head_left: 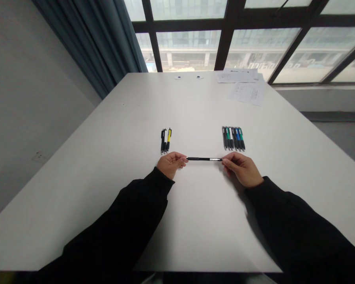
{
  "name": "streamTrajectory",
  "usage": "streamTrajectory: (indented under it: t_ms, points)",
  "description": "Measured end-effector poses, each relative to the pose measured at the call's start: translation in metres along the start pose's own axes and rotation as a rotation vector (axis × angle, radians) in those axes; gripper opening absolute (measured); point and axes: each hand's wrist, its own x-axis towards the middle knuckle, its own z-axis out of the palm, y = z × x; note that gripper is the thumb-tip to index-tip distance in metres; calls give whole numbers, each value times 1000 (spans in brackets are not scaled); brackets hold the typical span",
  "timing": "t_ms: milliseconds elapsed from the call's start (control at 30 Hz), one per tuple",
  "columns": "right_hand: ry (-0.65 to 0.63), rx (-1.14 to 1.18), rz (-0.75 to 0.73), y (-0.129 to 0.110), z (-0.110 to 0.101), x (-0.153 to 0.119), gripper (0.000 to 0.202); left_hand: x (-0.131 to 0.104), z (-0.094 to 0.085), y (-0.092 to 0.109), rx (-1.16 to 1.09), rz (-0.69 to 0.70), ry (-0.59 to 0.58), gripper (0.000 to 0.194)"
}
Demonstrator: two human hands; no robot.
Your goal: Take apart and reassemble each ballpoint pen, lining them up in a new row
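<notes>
A black pen [203, 159] lies level between my two hands, over the white table [195, 213]. My left hand [172, 162] pinches its left end with thumb and fingers. Its right end, beside a silvery section, is pinched by my right hand [241, 167]. Just beyond my left hand is a small row of three upright-pointing pens: black, white-and-black, and a yellow one [169, 138]. Beyond my right hand lies a row of several pens in black, green, white and blue [238, 138], side by side.
Printed papers [247, 92] lie at the table's far right corner. Two small oval white items with dark spots [200, 77] sit near the far edge. Behind the table are a dark-framed window and a blue-grey curtain [106, 43]. A grey wall stands at left.
</notes>
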Motion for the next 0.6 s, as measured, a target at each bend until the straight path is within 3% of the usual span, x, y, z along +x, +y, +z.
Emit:
streamTrajectory:
  t_ms: [600]
  points:
    - [-31, -31, 13, 0, -1, -1, 34, -4, 1, 2, 80, -7, 2, 41]
